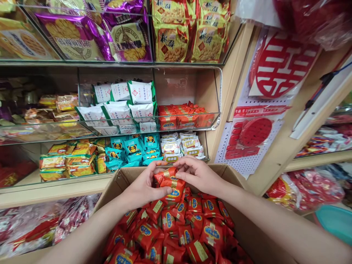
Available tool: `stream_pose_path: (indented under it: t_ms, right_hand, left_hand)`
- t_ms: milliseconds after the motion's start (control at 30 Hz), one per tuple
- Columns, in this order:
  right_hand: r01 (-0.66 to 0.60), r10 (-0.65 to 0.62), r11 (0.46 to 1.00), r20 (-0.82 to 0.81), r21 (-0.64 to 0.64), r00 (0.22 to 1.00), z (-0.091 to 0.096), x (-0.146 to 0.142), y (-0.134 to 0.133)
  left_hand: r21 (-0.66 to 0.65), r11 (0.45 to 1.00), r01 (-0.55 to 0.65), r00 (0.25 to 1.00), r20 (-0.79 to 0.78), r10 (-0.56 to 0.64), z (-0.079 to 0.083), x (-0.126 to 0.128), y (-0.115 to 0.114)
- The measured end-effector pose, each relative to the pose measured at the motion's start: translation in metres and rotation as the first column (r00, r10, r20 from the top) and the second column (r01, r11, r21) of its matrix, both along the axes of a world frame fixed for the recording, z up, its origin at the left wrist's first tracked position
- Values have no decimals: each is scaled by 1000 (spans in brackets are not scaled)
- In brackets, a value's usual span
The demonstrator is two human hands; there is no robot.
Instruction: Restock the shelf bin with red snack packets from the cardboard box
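Above a cardboard box [235,174], both of my hands are around red snack packets [175,193], at least two held together. My left hand [145,183] grips them from the left, thumb across the front. On the right, my right hand [194,172] has its fingers closed over the top and side of the same packets. Many loose red packets [167,220] of the same kind fill the box below. Behind the hands, matching red packets [184,115] stand in rows in a shelf compartment.
Teal packets [133,148] and small white packets [181,145] sit on the lower shelf behind the box. White-and-green packets [118,106] are stacked left of the red rows. Glass fronts edge the shelves. Red decorations [283,66] hang at the right; a teal basin [334,223] stands lower right.
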State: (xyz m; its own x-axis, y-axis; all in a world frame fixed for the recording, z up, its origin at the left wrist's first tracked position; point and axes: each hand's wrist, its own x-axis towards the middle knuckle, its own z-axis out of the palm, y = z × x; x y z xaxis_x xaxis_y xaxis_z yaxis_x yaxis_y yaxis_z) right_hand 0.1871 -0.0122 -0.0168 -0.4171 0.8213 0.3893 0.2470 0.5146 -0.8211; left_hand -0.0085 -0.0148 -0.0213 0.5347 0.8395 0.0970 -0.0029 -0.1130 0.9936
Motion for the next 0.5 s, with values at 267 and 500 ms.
stream_pose_path:
  t_ms: [267,500]
  right_hand:
    - [30,-27,998,51,-54,998,3,5,6]
    - [62,-62,996,-10,-60,998,2,2,5]
  left_hand:
    - [2,999,47,999,-2,-47,4,1,-5]
    - [-28,999,31,999,33,-30,10,4,-8]
